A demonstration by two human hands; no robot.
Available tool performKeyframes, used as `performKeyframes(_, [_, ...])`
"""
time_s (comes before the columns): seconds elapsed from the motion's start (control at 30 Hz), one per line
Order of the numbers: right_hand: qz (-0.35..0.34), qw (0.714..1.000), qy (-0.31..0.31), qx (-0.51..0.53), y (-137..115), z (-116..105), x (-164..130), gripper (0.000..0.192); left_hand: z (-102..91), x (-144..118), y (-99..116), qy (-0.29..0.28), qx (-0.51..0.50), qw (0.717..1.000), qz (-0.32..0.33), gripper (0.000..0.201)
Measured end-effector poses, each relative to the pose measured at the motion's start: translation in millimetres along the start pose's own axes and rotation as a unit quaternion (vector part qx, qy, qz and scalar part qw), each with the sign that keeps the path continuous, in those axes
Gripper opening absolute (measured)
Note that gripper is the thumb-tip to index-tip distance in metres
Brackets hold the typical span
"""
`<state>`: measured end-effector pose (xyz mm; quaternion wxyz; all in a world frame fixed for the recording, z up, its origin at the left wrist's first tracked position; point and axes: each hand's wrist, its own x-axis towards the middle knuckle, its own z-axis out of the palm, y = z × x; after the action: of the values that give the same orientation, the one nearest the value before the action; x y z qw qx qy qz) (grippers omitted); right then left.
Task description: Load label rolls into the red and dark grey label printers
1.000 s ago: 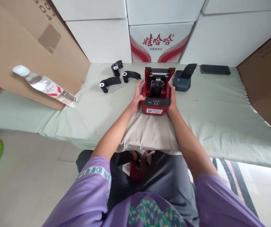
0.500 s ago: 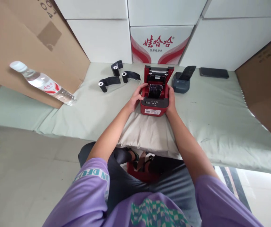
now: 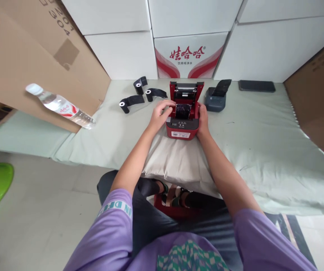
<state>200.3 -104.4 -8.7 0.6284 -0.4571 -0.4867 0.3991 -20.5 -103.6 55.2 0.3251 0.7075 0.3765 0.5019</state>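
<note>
A red and black label printer point(image 3: 183, 130) stands on the cloth-covered surface with its lid point(image 3: 184, 90) raised. Inside its bay sits a black roll point(image 3: 183, 111). My left hand point(image 3: 160, 113) is at the printer's left edge, fingers stretched toward the bay and thumb apart; whether the fingertips touch the roll I cannot tell. Against the right side, my right hand point(image 3: 203, 119) grips the printer, its fingers partly hidden behind the body. Right of that hand sits a dark blue small printer point(image 3: 215, 102) with a black strip point(image 3: 222, 87) sticking out.
Several black rolls with loose tails, one a black roll point(image 3: 124, 106), lie at the back left. A water bottle point(image 3: 63, 107) leans by a cardboard box point(image 3: 74, 56). A black phone point(image 3: 256, 86) lies at the back right. White boxes point(image 3: 122, 52) wall off the rear.
My left hand has lifted from the printer's left side, its fingers now higher at the edge of the bay. My right hand stays on the printer. The view has shifted slightly.
</note>
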Motion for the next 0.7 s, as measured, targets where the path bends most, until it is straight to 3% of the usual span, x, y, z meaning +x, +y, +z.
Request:
performKeyframes(0.13, [-0.004, 0.998, 0.050, 0.035, -5, 1, -2, 0.075, -9.1, 32, 27, -0.118, 0.104, 0.987, -0.012, 0.029])
performKeyframes(0.27, [0.012, 0.998, 0.055, 0.037, -11, 2, -4, 0.075, -4.1, 66, 25, -0.249, 0.172, 0.953, -0.029, 0.031])
performKeyframes(0.37, [0.022, 0.996, 0.064, 0.053, -12, 3, -4, 0.075, 9.4, 74, 17, -0.253, 0.176, 0.951, -0.035, 0.035])
performKeyframes(0.47, [0.015, 0.996, 0.064, 0.057, -9, 3, -4, 0.070, 22.3, 71, 22, -0.239, 0.194, 0.949, -0.074, 0.034])
performKeyframes(0.53, [0.003, 0.996, 0.062, 0.057, -7, 2, -4, 0.066, 26.7, 66, 37, -0.266, 0.265, 0.922, -0.090, 0.038])
performKeyframes(0.63, [-0.008, 0.997, 0.064, 0.048, -5, 0, -2, 0.066, 27.0, 63, 66, -0.327, 0.396, 0.854, -0.088, 0.048])
performKeyframes(0.7, [-0.010, 0.997, 0.066, 0.044, -4, 0, 0, 0.069, 24.0, 63, 81, -0.350, 0.441, 0.822, -0.083, 0.051])
